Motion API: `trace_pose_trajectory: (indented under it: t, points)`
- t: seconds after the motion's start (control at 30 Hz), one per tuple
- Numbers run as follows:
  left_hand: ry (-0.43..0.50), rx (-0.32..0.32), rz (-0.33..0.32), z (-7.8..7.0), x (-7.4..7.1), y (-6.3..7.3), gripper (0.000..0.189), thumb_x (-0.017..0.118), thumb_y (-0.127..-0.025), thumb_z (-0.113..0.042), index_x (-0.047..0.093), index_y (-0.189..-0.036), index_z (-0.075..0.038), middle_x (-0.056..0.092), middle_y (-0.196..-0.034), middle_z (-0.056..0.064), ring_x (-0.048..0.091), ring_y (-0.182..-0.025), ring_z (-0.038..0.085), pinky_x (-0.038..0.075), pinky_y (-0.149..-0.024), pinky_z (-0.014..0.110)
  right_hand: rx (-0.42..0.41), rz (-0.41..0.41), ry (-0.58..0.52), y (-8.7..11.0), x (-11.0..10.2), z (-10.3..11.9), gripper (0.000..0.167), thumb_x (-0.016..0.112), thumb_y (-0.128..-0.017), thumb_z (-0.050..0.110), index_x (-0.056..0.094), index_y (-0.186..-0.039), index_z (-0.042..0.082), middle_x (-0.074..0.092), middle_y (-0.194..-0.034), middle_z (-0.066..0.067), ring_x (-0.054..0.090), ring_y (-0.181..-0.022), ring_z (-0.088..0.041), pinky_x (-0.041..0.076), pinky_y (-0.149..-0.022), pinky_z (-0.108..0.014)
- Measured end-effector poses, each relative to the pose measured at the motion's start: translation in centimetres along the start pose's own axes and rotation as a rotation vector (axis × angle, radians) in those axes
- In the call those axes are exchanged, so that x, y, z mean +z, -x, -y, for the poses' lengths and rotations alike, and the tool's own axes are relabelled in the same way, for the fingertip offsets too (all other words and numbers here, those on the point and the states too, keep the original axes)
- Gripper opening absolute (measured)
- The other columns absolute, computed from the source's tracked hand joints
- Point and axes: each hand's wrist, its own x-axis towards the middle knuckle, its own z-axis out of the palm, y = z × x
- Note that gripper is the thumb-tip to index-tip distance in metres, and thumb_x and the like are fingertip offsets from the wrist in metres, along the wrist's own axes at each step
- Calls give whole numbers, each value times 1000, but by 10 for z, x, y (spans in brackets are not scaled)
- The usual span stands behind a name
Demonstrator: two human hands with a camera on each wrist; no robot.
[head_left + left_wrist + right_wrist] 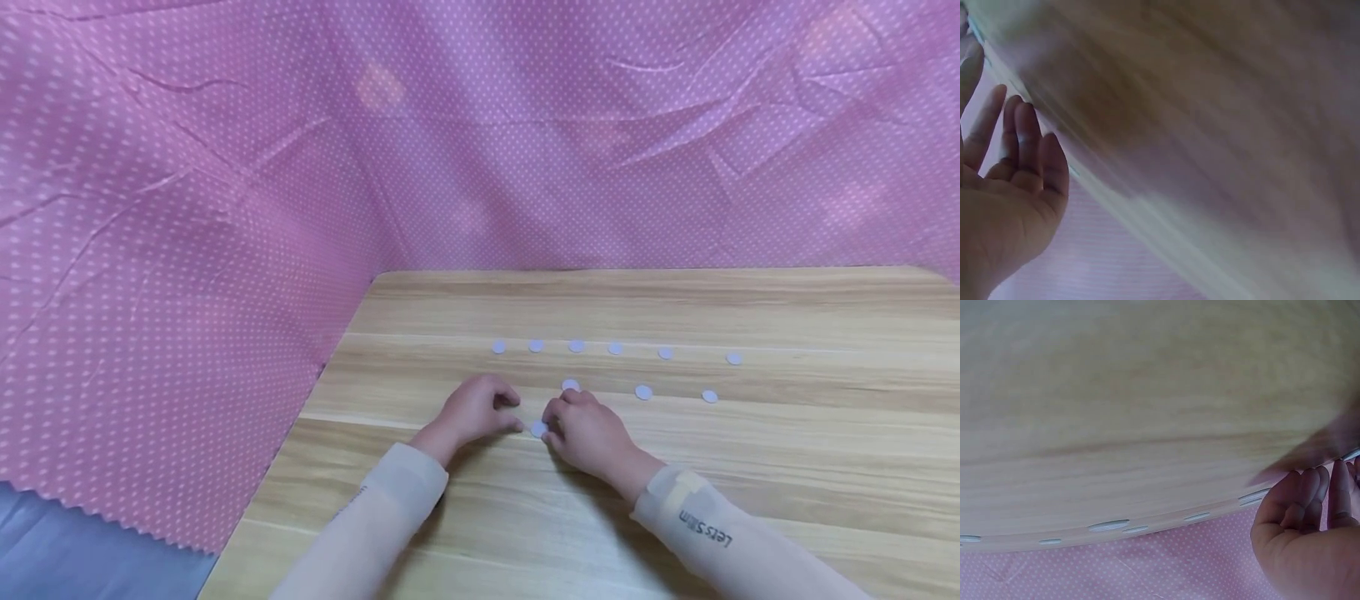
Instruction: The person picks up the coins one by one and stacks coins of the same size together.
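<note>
My right hand [592,433] pinches the right edge of a small white disc [538,429] low over the wooden table, between thumb and fingers. The left hand [478,410] is just left of that disc, thumb and fingers apart and loosely bent, with nothing visible between them. In the left wrist view the left hand [1013,187] shows its palm and spread fingers. Another white disc [571,385] lies just beyond the right hand's knuckles. In the right wrist view, the tips of the right hand [1310,519] meet at a disc edge [1351,454].
Several white discs form a back row, from a left disc [499,347] to a right disc [734,359]. Two more discs, one [643,392] and another [709,397], lie nearer. A pink dotted cloth [480,167] hangs behind and left of the wooden table [825,467].
</note>
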Motion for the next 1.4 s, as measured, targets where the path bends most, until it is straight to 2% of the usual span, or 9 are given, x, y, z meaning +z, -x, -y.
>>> trace_pose_trajectory:
  t: [0.13, 0.27, 0.43, 0.57, 0.93, 1.13, 1.4]
  points:
    - [45, -69, -21, 11, -8, -3, 38, 83, -73, -29, 71, -105, -12, 66, -105, -2, 57, -96, 16, 45, -87, 34, 18, 8, -12, 0, -1, -1, 17, 77, -79, 22, 68, -91, 14, 51, -83, 3, 48, -75, -17, 46, -64, -32]
    - [91, -135, -76, 23, -15, -7, 40, 84, -73, -26, 70, -106, -9, 66, -106, 1, 58, -98, 19, 44, -90, 35, 37, 20, -32, 0, -2, -2, 18, 77, -79, 22, 68, -92, 13, 52, -84, 3, 49, -77, -17, 46, -66, -32]
    - [95, -196, -143, 36, -20, -15, 40, 84, -72, -25, 70, -106, -8, 68, -105, 2, 59, -97, 19, 44, -90, 35, 79, 38, -77, 0, -1, -4, 18, 78, -78, 21, 68, -91, 12, 53, -85, 3, 47, -77, -17, 44, -66, -32]
    - [98, -243, -167, 44, -22, -24, 40, 84, -73, -25, 70, -107, -8, 68, -106, 3, 60, -99, 20, 44, -91, 34, 93, 39, -107, 2, -1, -4, 19, 78, -78, 21, 68, -91, 12, 53, -86, 3, 47, -78, -17, 45, -68, -32]
    - [120, -288, -226, 45, -27, -45, 41, 84, -73, -24, 69, -106, -4, 67, -104, 6, 59, -98, 21, 44, -90, 34, 77, 24, -112, 3, -1, -3, 20, 79, -77, 20, 69, -91, 12, 55, -87, 3, 49, -80, -17, 46, -71, -32]
    - [162, -309, -232, 47, -29, -52, 40, 84, -73, -21, 69, -106, -4, 66, -105, 7, 59, -99, 22, 43, -90, 34, 68, 26, -117, 3, -1, -3, 20, 79, -77, 21, 69, -91, 11, 56, -88, 3, 49, -80, -17, 46, -72, -33]
    - [172, -292, -221, 44, -31, -61, 40, 83, -74, -22, 68, -108, -6, 67, -109, 7, 57, -103, 23, 42, -93, 35, 90, 38, -116, 1, -2, -5, 20, 79, -78, 22, 69, -92, 13, 56, -90, 3, 50, -82, -17, 46, -73, -33]
